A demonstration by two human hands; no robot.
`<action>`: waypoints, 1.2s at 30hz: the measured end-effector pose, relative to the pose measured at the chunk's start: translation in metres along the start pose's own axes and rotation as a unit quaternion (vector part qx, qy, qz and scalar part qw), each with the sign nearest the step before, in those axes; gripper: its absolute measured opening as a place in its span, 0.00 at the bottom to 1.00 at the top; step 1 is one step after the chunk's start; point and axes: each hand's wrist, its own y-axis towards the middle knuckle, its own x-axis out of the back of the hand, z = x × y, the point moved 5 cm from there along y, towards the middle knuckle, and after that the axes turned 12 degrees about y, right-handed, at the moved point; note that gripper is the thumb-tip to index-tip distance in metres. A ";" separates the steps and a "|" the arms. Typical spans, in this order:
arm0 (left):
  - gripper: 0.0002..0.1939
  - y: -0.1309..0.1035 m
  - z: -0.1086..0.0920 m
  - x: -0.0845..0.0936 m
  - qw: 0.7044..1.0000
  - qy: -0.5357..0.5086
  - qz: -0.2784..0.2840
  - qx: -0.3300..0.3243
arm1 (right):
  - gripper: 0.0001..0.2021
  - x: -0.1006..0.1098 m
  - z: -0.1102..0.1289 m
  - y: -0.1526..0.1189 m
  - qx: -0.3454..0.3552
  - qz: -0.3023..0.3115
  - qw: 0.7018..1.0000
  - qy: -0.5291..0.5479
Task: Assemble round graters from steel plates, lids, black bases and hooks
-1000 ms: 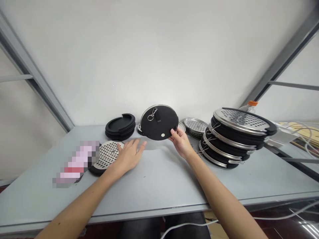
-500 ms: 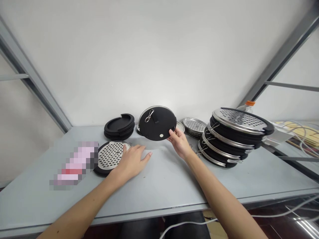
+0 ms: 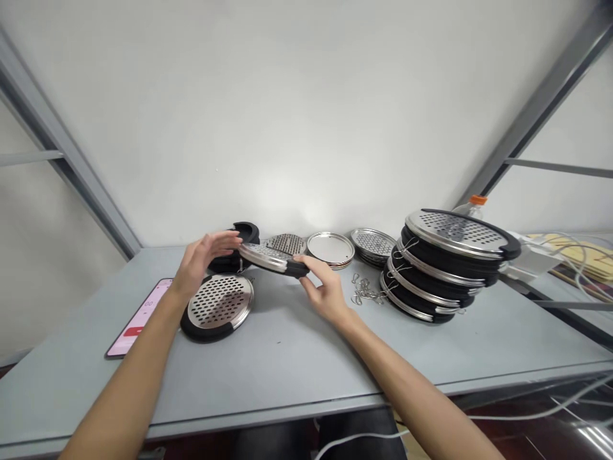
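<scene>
My right hand [image 3: 325, 291] grips the black-rimmed edge of a round metal disc assembly [image 3: 268, 257], held nearly level above the table. My left hand [image 3: 198, 259] is raised at the assembly's left side with its fingers stretched out; whether they touch it is unclear. Below lies another perforated disc in a black holder [image 3: 220, 303]. Black holders [image 3: 248, 231] are stacked behind my left hand, partly hidden. On the right stands a tall, leaning stack of finished-looking disc assemblies [image 3: 433, 275] with wire clips on their sides.
Along the wall sit a grater-like disc [image 3: 287, 244], plain discs [image 3: 330, 248] and a perforated disc stack [image 3: 373, 244]. Loose metal clips [image 3: 364, 291] lie before them. A phone [image 3: 143, 316] rests at left; an orange-capped bottle [image 3: 477, 203] stands behind the tall stack.
My right hand has tilted the assembly from showing its black underside to nearly level, and moved it left. My left hand has risen from the lower disc toward the held one.
</scene>
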 end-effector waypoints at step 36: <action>0.32 -0.095 0.038 0.072 0.872 0.459 0.138 -0.095 | 0.17 -0.108 0.015 -0.011 0.136 0.217 0.957 -0.134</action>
